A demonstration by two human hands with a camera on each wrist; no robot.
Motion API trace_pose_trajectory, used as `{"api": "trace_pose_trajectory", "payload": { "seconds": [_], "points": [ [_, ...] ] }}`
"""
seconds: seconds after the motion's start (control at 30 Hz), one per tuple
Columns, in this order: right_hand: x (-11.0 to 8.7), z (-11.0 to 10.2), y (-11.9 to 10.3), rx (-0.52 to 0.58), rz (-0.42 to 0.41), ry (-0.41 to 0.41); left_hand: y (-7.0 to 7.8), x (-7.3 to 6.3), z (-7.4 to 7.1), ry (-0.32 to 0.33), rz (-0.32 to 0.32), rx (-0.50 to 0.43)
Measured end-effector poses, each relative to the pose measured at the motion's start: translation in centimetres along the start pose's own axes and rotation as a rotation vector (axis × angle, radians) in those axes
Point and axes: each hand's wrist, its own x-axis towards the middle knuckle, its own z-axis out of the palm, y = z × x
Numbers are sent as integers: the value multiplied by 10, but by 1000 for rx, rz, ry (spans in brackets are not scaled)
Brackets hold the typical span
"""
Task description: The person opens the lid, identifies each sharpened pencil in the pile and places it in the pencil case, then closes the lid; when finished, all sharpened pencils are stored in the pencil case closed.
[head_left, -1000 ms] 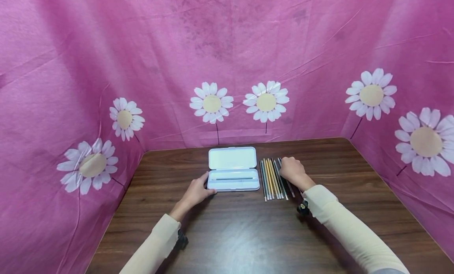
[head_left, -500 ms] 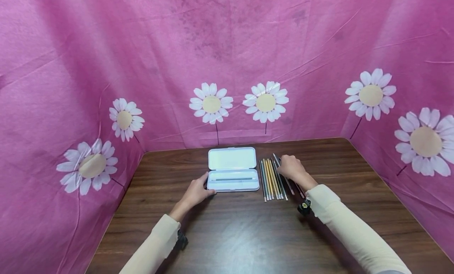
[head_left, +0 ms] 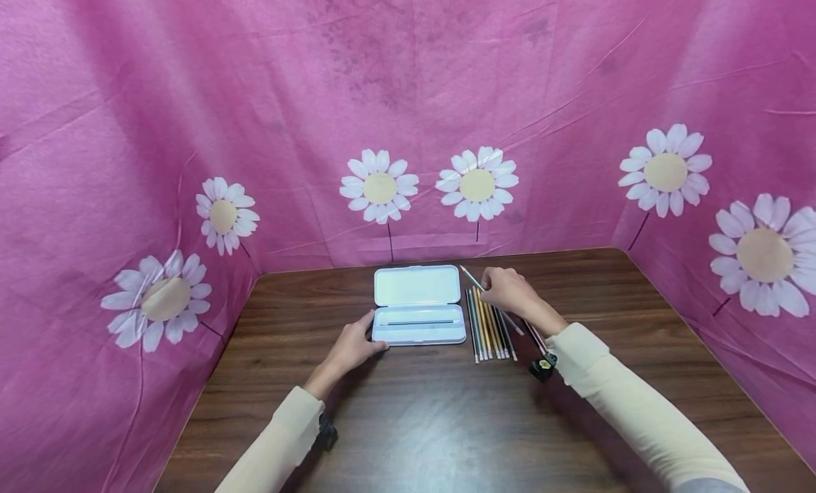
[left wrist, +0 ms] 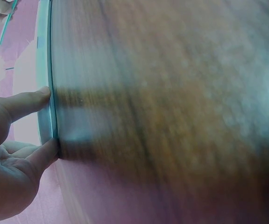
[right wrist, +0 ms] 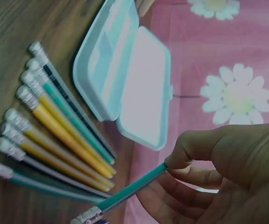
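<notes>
One pencil in grip: the green pencil [right wrist: 133, 186] is pinched between the thumb and fingers of the right hand [head_left: 513, 293].
Lie of that pencil: it slants across the grip, its pointed end out past the fingertips toward the far edge of the desk [head_left: 414, 422], its eraser end [right wrist: 88, 215] toward the near edge; from where I stand, I can't tell whether it touches the pencils below.
Left hand: this hand [head_left: 350, 346] grips the near left corner of the pencil case [head_left: 417, 343] between thumb and finger.
Pencil case: it lies near the desk's far edge, a little left of the middle, its pale lid [head_left: 417, 286] folded back toward that edge.
Inside the case: I see one slim dark pencil [head_left: 421, 322] lying lengthwise in the long compartment on the hinge side; a narrower strip with a divider runs along the near side.
Pencil row: eight pencils [head_left: 487, 323] in yellow, green and dark colours lie side by side just right of the case, white erasers toward the desk's near edge, partly under the right hand.
By the right wrist: something slim, dark and reddish [head_left: 535, 337] lies on the desk, partly hidden by the forearm.
Behind the desk: pink cloth [head_left: 408, 89] printed with white daisies hangs along the far edge and both sides.
</notes>
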Motion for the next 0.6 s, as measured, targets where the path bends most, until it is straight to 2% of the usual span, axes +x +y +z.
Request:
{"api": "trace_pose_trajectory", "payload": {
  "seconds": [0.3, 0.6],
  "points": [
    [5, -3, -31, -9, -79, -20, 1, -1, 1, 12, 24, 9],
    [12, -2, -67, -121, -173, -39, 0, -1, 1, 18, 32, 9]
  ]
}}
